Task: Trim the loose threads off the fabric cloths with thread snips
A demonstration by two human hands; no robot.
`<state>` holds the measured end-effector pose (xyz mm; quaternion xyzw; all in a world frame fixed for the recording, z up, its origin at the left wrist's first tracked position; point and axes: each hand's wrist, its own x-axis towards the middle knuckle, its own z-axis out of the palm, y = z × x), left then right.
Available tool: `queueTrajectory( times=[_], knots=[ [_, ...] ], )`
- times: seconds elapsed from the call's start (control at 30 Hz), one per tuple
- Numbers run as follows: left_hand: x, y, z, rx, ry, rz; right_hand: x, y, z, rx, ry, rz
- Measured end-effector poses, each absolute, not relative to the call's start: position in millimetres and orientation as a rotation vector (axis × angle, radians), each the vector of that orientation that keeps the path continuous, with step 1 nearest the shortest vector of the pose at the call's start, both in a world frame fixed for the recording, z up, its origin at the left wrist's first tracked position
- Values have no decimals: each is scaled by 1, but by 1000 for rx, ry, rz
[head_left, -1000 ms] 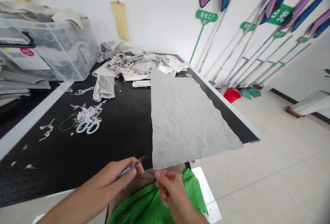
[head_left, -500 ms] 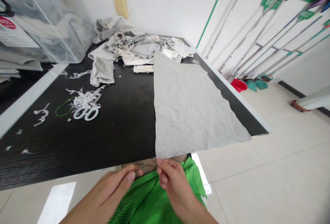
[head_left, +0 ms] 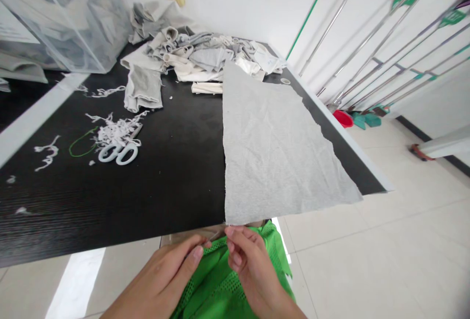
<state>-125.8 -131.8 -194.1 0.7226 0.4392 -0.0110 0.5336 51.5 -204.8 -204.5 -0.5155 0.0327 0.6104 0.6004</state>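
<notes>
A large grey cloth sheet (head_left: 271, 147) lies on the black table (head_left: 154, 182), its near corner hanging over the front edge. My right hand (head_left: 249, 265) pinches that near corner with closed fingers. My left hand (head_left: 172, 280) is closed around a small metal thread snipper (head_left: 212, 235), whose tip points at the cloth corner. Both hands hover just below the table edge, over a green mesh fabric (head_left: 220, 284) in my lap.
White-handled scissors (head_left: 117, 152) lie among white cloth trimmings and a green loop at mid-left. A heap of grey and cream cloth pieces (head_left: 194, 59) sits at the back. A clear plastic bin (head_left: 62, 20) stands back left. Metal poles lean on the right wall; tiled floor below.
The view has tilted down and closer. My left hand with the snipper has drawn in toward the cloth corner held by my right hand.
</notes>
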Motion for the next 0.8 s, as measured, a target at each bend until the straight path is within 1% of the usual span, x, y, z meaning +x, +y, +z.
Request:
queueTrajectory(
  times=[0.23,0.6,0.8],
  knots=[
    [-126,-126,-202,1728,1028,-41,50,-207,-209,-1226,98,1399],
    [-128,-124,-201,1709,976,15,46,-201,-201,-1288,177,1360],
    [-119,-126,-202,1722,933,-17,46,-205,-201,-1278,204,1358]
  ],
)
